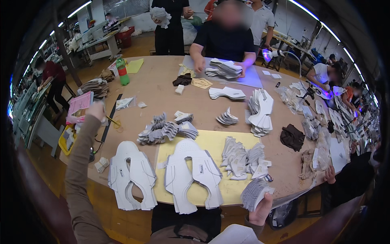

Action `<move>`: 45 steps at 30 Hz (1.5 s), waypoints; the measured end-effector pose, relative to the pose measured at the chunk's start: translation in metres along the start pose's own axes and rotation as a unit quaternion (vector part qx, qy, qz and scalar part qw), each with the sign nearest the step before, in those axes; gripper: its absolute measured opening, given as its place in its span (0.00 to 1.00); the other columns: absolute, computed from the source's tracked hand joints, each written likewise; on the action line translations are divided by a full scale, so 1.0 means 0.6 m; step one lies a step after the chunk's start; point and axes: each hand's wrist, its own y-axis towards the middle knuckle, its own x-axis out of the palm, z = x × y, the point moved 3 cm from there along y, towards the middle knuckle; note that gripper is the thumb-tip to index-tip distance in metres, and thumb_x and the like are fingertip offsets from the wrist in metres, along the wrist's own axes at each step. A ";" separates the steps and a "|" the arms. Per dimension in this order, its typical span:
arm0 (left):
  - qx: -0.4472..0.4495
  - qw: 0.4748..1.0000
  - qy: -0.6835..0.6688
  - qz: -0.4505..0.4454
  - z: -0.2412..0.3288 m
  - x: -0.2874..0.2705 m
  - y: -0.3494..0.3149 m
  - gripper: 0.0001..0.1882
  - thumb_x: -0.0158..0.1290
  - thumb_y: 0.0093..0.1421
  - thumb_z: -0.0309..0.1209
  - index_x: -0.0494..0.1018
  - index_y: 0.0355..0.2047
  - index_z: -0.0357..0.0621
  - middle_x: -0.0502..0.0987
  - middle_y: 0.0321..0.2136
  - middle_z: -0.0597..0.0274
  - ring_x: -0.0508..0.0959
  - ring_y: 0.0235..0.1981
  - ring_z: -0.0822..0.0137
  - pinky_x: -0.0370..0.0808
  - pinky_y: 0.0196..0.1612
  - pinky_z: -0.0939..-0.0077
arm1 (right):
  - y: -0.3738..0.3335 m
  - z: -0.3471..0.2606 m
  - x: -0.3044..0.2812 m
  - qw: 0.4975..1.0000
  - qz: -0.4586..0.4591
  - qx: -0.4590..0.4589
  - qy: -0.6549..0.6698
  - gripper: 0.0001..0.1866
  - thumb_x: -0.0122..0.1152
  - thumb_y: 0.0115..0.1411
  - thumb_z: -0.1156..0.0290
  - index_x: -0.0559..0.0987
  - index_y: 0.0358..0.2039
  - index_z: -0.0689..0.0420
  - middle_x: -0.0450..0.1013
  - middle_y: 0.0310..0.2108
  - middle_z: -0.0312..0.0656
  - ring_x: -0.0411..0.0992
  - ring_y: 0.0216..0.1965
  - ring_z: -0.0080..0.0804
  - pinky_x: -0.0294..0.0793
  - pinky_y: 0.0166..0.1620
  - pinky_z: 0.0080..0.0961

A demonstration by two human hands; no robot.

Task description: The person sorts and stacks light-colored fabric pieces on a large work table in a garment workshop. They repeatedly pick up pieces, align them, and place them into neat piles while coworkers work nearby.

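Observation:
My right hand [261,210] is closed on a fanned stack of small curved grey-white cut pieces [254,192], at the table's near edge. My left arm stretches far out to the left, and my left hand [96,110] is beside a pink package [80,103]. Its fingers are blurred and partly hidden, so their hold cannot be made out. Two stacks of white shoe-upper pieces lie before me, one at left [132,171] and one in the middle [191,173]. More small grey-white pieces [243,156] are heaped right of the middle stack.
A yellow sheet [207,136] lies under the middle stack. Other piles of cut pieces [261,110], a brown cloth [292,137] and a yellow basket [65,142] surround it. A green bottle [121,70] stands far left. Across the table, a person handles a white stack [224,68] beside a lamp [270,54].

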 end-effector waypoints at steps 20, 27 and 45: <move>0.436 0.538 -0.707 -0.145 1.017 -0.374 -0.275 0.08 0.58 0.51 0.27 0.80 0.22 0.34 0.80 0.15 0.57 0.82 0.18 0.69 0.79 0.27 0.76 | -0.068 -0.044 -0.062 0.990 -0.074 0.064 0.101 0.34 0.61 0.49 0.59 0.69 0.54 0.66 0.73 0.45 0.51 0.74 0.44 0.47 0.76 0.48 0.43; 0.478 0.555 -0.665 -0.145 1.157 -0.352 -0.405 0.07 0.56 0.54 0.26 0.79 0.26 0.33 0.81 0.19 0.55 0.82 0.21 0.68 0.79 0.28 0.76 | -0.090 -0.035 -0.076 0.994 -0.008 0.020 0.108 0.34 0.61 0.49 0.60 0.69 0.53 0.67 0.72 0.44 0.52 0.73 0.45 0.46 0.73 0.50 0.44; 0.607 0.446 -0.640 -0.149 1.138 -0.361 -0.510 0.26 0.61 0.52 0.36 0.72 0.48 0.34 0.80 0.36 0.46 0.80 0.40 0.50 0.76 0.45 0.63 | -0.068 -0.061 -0.095 0.995 -0.029 -0.016 0.097 0.35 0.61 0.50 0.58 0.68 0.54 0.68 0.72 0.46 0.51 0.73 0.46 0.44 0.73 0.51 0.40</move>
